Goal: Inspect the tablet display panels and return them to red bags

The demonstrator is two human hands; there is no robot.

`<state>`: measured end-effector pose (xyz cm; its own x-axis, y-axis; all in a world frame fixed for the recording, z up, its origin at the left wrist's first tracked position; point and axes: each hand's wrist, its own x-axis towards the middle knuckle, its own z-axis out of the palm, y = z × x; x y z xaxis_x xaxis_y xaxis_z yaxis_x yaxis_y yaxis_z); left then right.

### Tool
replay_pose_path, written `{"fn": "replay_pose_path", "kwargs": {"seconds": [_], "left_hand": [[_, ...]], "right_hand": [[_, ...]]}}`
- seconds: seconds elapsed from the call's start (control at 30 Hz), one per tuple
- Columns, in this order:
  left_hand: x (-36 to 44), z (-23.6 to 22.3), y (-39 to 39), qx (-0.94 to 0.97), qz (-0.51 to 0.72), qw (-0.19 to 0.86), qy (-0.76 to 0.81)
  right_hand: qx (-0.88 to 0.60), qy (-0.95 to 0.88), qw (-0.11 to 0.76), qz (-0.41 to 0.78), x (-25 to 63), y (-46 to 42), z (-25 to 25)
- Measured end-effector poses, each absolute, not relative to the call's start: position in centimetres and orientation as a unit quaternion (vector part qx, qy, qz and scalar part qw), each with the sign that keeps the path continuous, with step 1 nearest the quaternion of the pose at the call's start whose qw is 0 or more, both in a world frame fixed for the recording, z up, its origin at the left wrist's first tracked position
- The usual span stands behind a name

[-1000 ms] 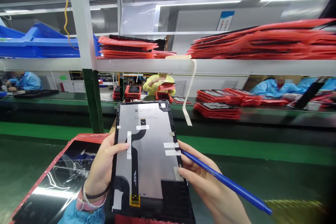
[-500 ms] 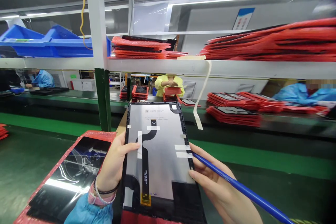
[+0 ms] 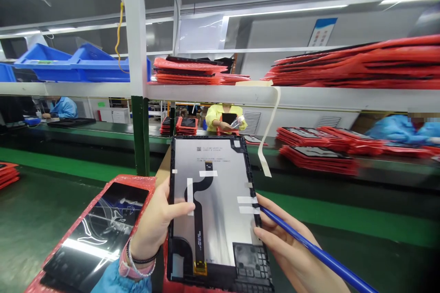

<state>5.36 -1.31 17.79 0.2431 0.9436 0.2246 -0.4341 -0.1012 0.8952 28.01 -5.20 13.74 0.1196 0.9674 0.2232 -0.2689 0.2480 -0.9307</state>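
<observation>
I hold a tablet screen panel (image 3: 220,192) upright with its silver back toward me; a black flex cable and white tape strips run across it. My left hand (image 3: 156,224) grips its left edge, thumb on the back. My right hand (image 3: 292,247) supports the right edge and also holds a blue pen (image 3: 319,256) that slants down to the right. Beside my left wrist another glossy black panel (image 3: 96,233) lies on red bubble wrap.
A green conveyor belt (image 3: 41,201) runs below. A white shelf (image 3: 309,96) carries red-wrapped stacks (image 3: 357,64) and blue bins (image 3: 79,62). A green-and-white post (image 3: 139,114) stands ahead. Other workers sit across the far line, one in yellow (image 3: 225,116), with more red stacks (image 3: 319,144).
The view has drifted left and slightly up, so the panel sits further right and lower in frame. My hands keep the same grip. The worker in yellow now holds a dark panel.
</observation>
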Motion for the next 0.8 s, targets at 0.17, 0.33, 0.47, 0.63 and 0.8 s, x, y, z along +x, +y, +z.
{"fn": "replay_pose_path", "kwargs": {"seconds": [0.17, 0.33, 0.47, 0.63, 0.8], "left_hand": [[5.2, 17.7, -1.5, 0.509, 0.555, 0.603, 0.264], [5.3, 17.7, -1.4, 0.508, 0.561, 0.595, 0.271], [5.3, 17.7, -1.3, 0.521, 0.563, 0.586, 0.260], [5.2, 17.4, -1.0, 0.530, 0.553, 0.579, 0.279], [5.0, 17.2, -0.9, 0.536, 0.554, 0.569, 0.286]], "right_hand": [[-0.391, -0.452, 0.644, 0.479, 28.0, -5.4, 13.7], [-0.410, -0.465, 0.653, 0.435, 27.2, -6.2, 14.5], [-0.427, -0.472, 0.650, 0.416, 27.2, -6.2, 14.6], [-0.396, -0.463, 0.646, 0.460, 27.9, -5.3, 14.0], [-0.425, -0.459, 0.658, 0.419, 27.7, -5.2, 14.0]]}}
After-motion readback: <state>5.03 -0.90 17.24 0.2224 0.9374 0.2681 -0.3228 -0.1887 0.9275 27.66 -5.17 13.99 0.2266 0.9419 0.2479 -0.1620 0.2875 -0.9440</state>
